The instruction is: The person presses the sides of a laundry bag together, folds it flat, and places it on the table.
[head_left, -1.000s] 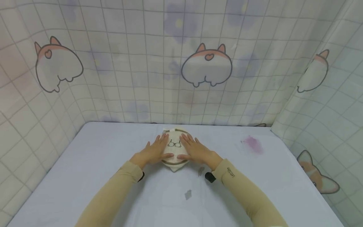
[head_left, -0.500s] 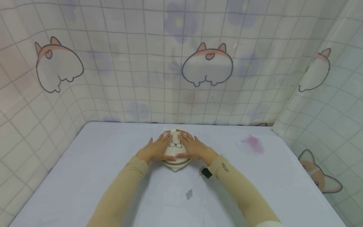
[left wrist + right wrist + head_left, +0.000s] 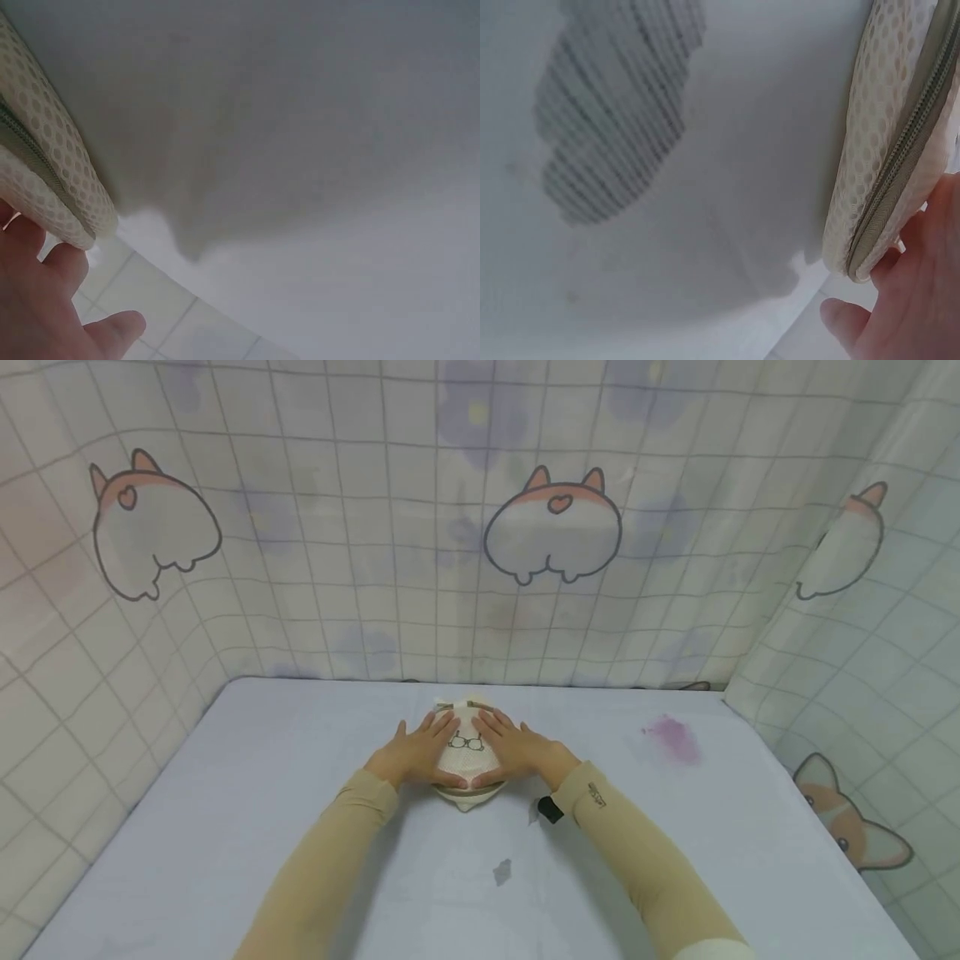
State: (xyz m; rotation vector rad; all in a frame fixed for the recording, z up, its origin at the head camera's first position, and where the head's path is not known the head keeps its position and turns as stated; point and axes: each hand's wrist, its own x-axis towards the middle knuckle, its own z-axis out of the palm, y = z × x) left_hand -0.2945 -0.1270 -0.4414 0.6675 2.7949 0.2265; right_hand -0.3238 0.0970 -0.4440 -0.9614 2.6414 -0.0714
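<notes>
A cream mesh laundry bag (image 3: 468, 760) with a line drawing of glasses lies at the far middle of the table. My left hand (image 3: 420, 756) rests on its left side, fingers extended and thumb along the front. Mirroring it, my right hand (image 3: 517, 753) lies on the right side, and the two thumb tips nearly meet. In the left wrist view, the bag's honeycomb mesh side (image 3: 56, 112) and zipper show above the fingers. The right wrist view has the closed zipper (image 3: 900, 154) running along the bag's edge beside my hand.
The white-covered table (image 3: 247, 793) has a grey patch (image 3: 502, 872) near the front and a pink stain (image 3: 675, 739) at right. A tiled-print curtain (image 3: 337, 568) with corgi drawings encloses the back and sides. A small black piece (image 3: 550, 809) sits at the right cuff.
Both hands have slid inward over the bag, so their thumbs and fingertips are closer together. The bag has stayed about where it was.
</notes>
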